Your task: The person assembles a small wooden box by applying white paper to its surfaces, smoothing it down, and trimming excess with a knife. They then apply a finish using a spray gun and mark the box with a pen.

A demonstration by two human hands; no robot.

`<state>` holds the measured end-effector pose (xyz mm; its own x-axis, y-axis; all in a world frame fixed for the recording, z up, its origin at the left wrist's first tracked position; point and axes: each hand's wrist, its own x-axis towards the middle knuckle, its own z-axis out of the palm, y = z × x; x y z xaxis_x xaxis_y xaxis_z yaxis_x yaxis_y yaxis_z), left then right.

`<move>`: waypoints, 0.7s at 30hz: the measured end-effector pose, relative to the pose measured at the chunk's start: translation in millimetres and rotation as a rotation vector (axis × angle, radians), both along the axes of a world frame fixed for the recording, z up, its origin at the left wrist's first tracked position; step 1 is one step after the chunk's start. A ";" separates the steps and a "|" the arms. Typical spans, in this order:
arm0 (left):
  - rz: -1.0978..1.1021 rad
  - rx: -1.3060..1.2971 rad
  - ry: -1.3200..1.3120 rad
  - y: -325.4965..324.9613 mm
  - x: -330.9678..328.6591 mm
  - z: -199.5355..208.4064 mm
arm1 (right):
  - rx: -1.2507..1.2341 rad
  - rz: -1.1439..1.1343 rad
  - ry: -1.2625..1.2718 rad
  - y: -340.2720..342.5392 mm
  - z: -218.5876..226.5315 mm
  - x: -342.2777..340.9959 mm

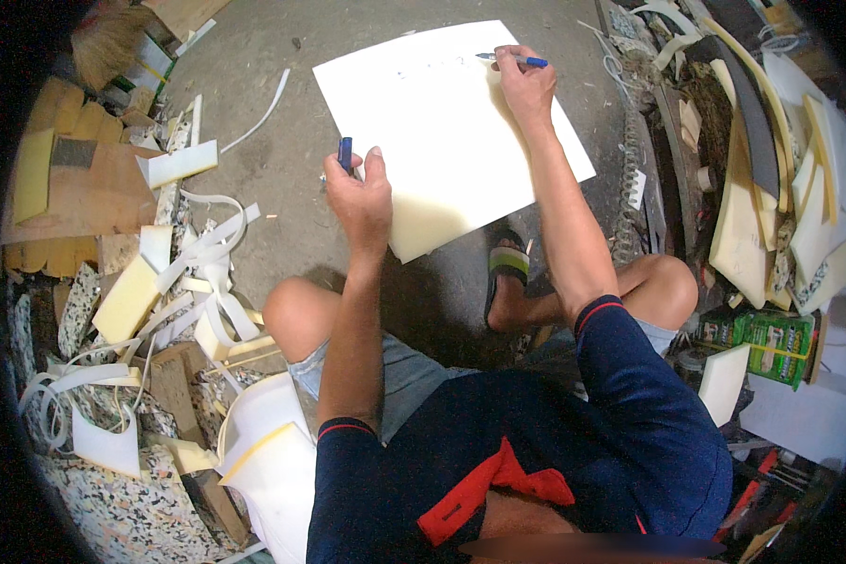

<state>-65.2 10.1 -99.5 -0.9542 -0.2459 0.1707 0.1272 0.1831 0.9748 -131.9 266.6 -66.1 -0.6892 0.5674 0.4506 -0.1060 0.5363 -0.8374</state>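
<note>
A large pale foam sheet [442,141] lies in front of me, bright white across most of its face and yellowish toward its near edge. My right hand [528,85] grips a blue-and-white pen [536,62], its tip at the sheet near the far right. Faint small marks run in a row along the far part of the sheet. At the left edge, my left hand [359,193] is closed round a dark blue pen cap [346,153] that sticks up beside the raised thumb. This hand also rests against the sheet's side.
Foam strips [221,221] and speckled foam offcuts [132,498] heap up on my left, beside a brown board [94,188]. On the right stand stacked foam sheets [747,188], a coiled hose [630,169] and green packages [771,343]. My sandalled foot [506,282] is on the concrete floor [254,94].
</note>
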 end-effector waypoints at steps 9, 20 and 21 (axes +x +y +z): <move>0.014 -0.035 -0.017 0.8 -1.1 -3.7 | 0.053 0.019 -0.215 -0.4 5.4 2.7; -0.011 -0.019 0.014 -0.4 -0.8 -3.1 | -0.005 -0.036 -0.101 1.9 0.7 -0.3; -0.007 -0.015 0.009 -0.3 -0.6 -3.4 | -0.009 -0.030 -0.088 1.0 -0.6 -2.2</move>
<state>-65.8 9.8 -102.9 -0.9542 -0.2363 0.1832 0.1376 0.1969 0.9707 -134.1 267.6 -66.7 -0.7089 0.5921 0.3833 -0.0157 0.5301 -0.8478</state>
